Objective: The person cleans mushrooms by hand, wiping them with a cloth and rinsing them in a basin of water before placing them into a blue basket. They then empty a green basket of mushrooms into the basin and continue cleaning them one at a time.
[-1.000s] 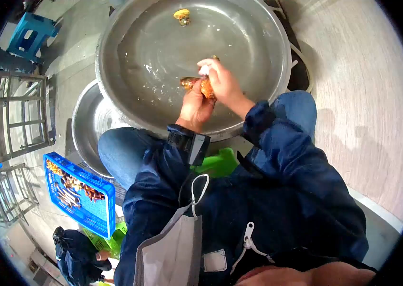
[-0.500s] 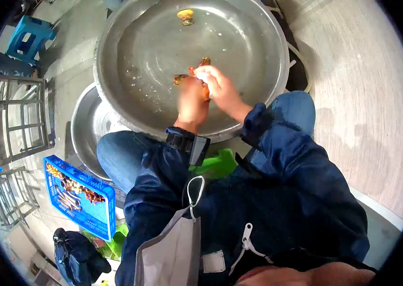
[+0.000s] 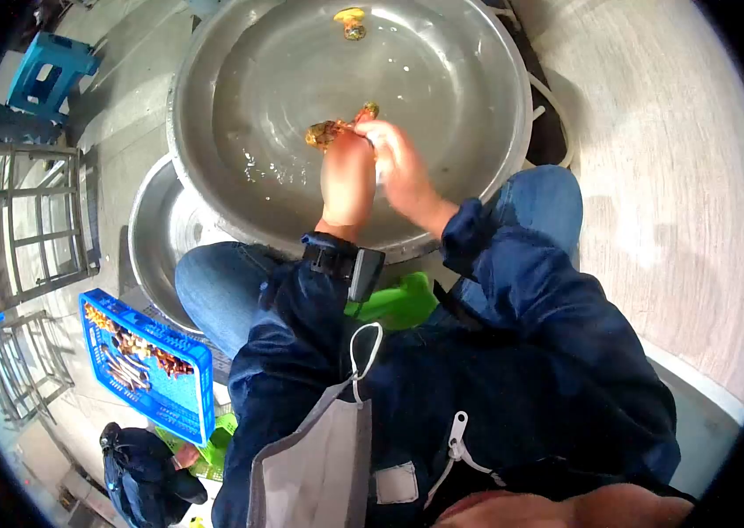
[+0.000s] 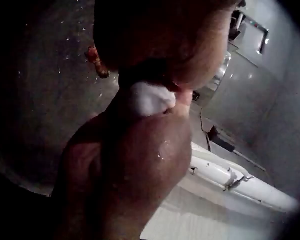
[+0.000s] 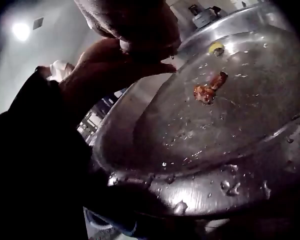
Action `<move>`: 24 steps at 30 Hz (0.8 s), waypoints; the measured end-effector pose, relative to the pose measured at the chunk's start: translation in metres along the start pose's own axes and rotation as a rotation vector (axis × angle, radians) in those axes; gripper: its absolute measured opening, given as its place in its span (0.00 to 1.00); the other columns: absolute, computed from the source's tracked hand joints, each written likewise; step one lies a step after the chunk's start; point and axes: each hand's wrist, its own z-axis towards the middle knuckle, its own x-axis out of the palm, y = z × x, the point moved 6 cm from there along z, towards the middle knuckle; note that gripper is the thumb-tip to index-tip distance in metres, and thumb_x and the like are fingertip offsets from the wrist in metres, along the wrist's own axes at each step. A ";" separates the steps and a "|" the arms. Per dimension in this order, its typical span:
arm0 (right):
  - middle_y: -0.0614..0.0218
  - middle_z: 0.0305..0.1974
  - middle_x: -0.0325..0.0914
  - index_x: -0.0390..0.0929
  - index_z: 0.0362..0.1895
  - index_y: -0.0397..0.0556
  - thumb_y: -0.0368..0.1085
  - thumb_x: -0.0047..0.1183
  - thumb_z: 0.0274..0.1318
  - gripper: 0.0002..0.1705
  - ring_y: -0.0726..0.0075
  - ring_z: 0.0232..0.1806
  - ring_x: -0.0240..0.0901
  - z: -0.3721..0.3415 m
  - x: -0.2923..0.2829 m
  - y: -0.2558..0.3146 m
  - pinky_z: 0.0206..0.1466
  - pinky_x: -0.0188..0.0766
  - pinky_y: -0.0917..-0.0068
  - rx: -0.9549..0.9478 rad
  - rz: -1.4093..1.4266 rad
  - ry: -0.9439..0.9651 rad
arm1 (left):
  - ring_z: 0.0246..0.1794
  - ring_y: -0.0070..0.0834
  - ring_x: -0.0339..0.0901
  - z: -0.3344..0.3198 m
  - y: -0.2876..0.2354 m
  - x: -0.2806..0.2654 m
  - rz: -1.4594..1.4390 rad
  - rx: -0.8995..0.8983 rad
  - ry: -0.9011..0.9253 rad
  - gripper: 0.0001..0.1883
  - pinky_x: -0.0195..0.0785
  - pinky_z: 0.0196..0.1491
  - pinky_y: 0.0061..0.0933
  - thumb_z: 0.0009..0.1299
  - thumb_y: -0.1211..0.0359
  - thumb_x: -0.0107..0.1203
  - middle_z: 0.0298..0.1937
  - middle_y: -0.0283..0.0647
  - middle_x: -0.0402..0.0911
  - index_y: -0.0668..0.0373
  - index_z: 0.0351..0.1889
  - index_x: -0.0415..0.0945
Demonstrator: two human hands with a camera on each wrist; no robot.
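In the head view my left hand (image 3: pixel 348 180) and right hand (image 3: pixel 397 167) meet over a wide metal basin (image 3: pixel 249 207) with shallow water. A small white lump (image 4: pixel 152 99) shows between the hands in the left wrist view; my right hand grips it. The left hand is blurred from above, and I cannot tell whether its fingers also hold the lump. Just beyond the hands lies an orange-brown piece with dark greenish ends (image 3: pixel 324 134), which the right wrist view shows in the water, apart from both hands. A similar yellow-and-brown piece (image 3: pixel 352 24) sits at the basin's far side.
A second metal basin (image 3: pixel 145 238) stands at left, partly under the large one. Left of my knee is a blue plastic crate (image 3: pixel 156 400) with food pieces in it. Metal racks (image 3: pixel 29 207) and a blue stool (image 3: pixel 48 70) stand further left. Another person (image 3: pixel 139 480) is at lower left.
My left hand has let go of the orange-brown piece, which now lies just ahead of the hands. The left hand has turned over, and both hands have come together around the white lump.
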 end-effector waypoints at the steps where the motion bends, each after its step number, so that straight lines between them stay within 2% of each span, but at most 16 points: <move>1: 0.57 0.46 0.74 0.70 0.49 0.42 0.36 0.33 0.67 0.16 0.61 0.49 0.71 0.007 -0.004 -0.021 0.56 0.65 0.69 0.120 0.128 -0.026 | 0.57 0.30 0.69 -0.002 0.000 0.003 -0.103 -0.101 -0.056 0.18 0.62 0.57 0.29 0.70 0.73 0.45 0.58 0.44 0.71 0.69 0.57 0.66; 2: 0.59 0.47 0.74 0.69 0.51 0.42 0.36 0.33 0.67 0.16 0.63 0.50 0.71 0.012 -0.006 -0.040 0.55 0.65 0.69 0.207 0.187 -0.025 | 0.60 0.28 0.66 -0.004 -0.012 0.017 -0.174 -0.035 0.058 0.23 0.59 0.60 0.28 0.70 0.73 0.44 0.61 0.43 0.68 0.67 0.64 0.60; 5: 0.65 0.49 0.72 0.69 0.53 0.45 0.41 0.37 0.69 0.17 0.74 0.50 0.68 0.002 -0.007 -0.054 0.55 0.65 0.74 0.581 0.523 -0.026 | 0.64 0.34 0.63 -0.006 -0.021 0.020 -0.233 -0.076 0.112 0.23 0.60 0.63 0.34 0.70 0.74 0.44 0.64 0.44 0.64 0.65 0.64 0.58; 8: 0.66 0.49 0.72 0.70 0.53 0.46 0.44 0.37 0.69 0.18 0.73 0.50 0.69 -0.011 0.000 -0.041 0.52 0.68 0.72 0.850 0.655 0.000 | 0.57 0.33 0.69 0.005 -0.011 0.003 -0.249 -0.072 0.091 0.23 0.65 0.58 0.34 0.71 0.71 0.48 0.58 0.43 0.69 0.63 0.62 0.58; 10: 0.67 0.49 0.72 0.70 0.53 0.47 0.46 0.38 0.69 0.19 0.73 0.50 0.70 -0.005 0.004 -0.034 0.50 0.70 0.71 0.742 0.724 0.121 | 0.51 0.31 0.73 0.003 -0.016 0.007 -0.294 -0.113 0.137 0.22 0.69 0.53 0.32 0.70 0.70 0.53 0.53 0.41 0.72 0.62 0.59 0.60; 11: 0.67 0.50 0.71 0.70 0.53 0.48 0.47 0.38 0.69 0.20 0.73 0.51 0.70 -0.002 0.006 -0.030 0.49 0.71 0.71 0.685 0.757 0.178 | 0.50 0.30 0.73 0.004 -0.018 0.002 -0.256 -0.047 0.070 0.21 0.70 0.52 0.33 0.69 0.71 0.53 0.53 0.41 0.72 0.61 0.58 0.61; 12: 0.66 0.47 0.73 0.69 0.53 0.45 0.46 0.42 0.67 0.19 0.76 0.48 0.68 0.000 0.005 -0.034 0.50 0.66 0.76 0.667 0.721 0.155 | 0.49 0.30 0.73 0.006 -0.018 -0.003 -0.219 0.018 0.006 0.21 0.70 0.51 0.33 0.68 0.72 0.54 0.52 0.40 0.72 0.60 0.58 0.61; 13: 0.66 0.47 0.73 0.69 0.53 0.45 0.45 0.42 0.67 0.19 0.76 0.47 0.69 0.000 0.004 -0.037 0.49 0.67 0.76 0.665 0.669 0.164 | 0.49 0.30 0.73 0.007 -0.018 -0.007 -0.182 0.084 -0.058 0.21 0.71 0.50 0.33 0.68 0.73 0.55 0.51 0.40 0.72 0.59 0.57 0.61; 15: 0.66 0.45 0.73 0.69 0.53 0.45 0.45 0.43 0.66 0.19 0.76 0.45 0.69 0.004 0.003 -0.036 0.47 0.67 0.76 0.658 0.562 0.187 | 0.43 0.30 0.74 0.006 -0.029 -0.022 -0.115 0.181 -0.267 0.25 0.73 0.46 0.36 0.66 0.75 0.57 0.45 0.39 0.72 0.53 0.56 0.56; 17: 0.68 0.43 0.73 0.67 0.55 0.44 0.43 0.47 0.64 0.21 0.75 0.42 0.69 0.003 0.003 -0.029 0.44 0.68 0.75 0.742 0.597 0.185 | 0.44 0.31 0.74 0.009 -0.032 -0.037 -0.098 0.221 -0.329 0.26 0.73 0.45 0.36 0.66 0.76 0.56 0.44 0.42 0.72 0.52 0.56 0.54; 21: 0.67 0.42 0.73 0.66 0.56 0.44 0.42 0.50 0.61 0.23 0.73 0.41 0.70 -0.001 0.011 -0.040 0.42 0.69 0.73 0.808 0.639 0.298 | 0.47 0.33 0.72 0.009 -0.024 -0.049 -0.401 0.187 -0.381 0.18 0.70 0.49 0.40 0.71 0.69 0.51 0.44 0.42 0.73 0.54 0.54 0.57; 22: 0.67 0.42 0.73 0.66 0.56 0.44 0.41 0.51 0.61 0.23 0.73 0.41 0.70 -0.004 0.014 -0.047 0.41 0.69 0.73 0.829 0.661 0.337 | 0.47 0.33 0.73 0.011 -0.015 -0.057 -0.417 0.132 -0.407 0.13 0.68 0.50 0.44 0.73 0.66 0.49 0.45 0.41 0.73 0.58 0.51 0.61; 24: 0.66 0.42 0.73 0.67 0.56 0.44 0.40 0.53 0.59 0.23 0.72 0.41 0.70 -0.006 0.011 -0.080 0.41 0.69 0.72 0.870 0.578 0.422 | 0.42 0.30 0.73 0.009 0.001 -0.073 -0.379 0.045 -0.483 0.12 0.68 0.48 0.41 0.72 0.69 0.50 0.43 0.38 0.73 0.56 0.50 0.61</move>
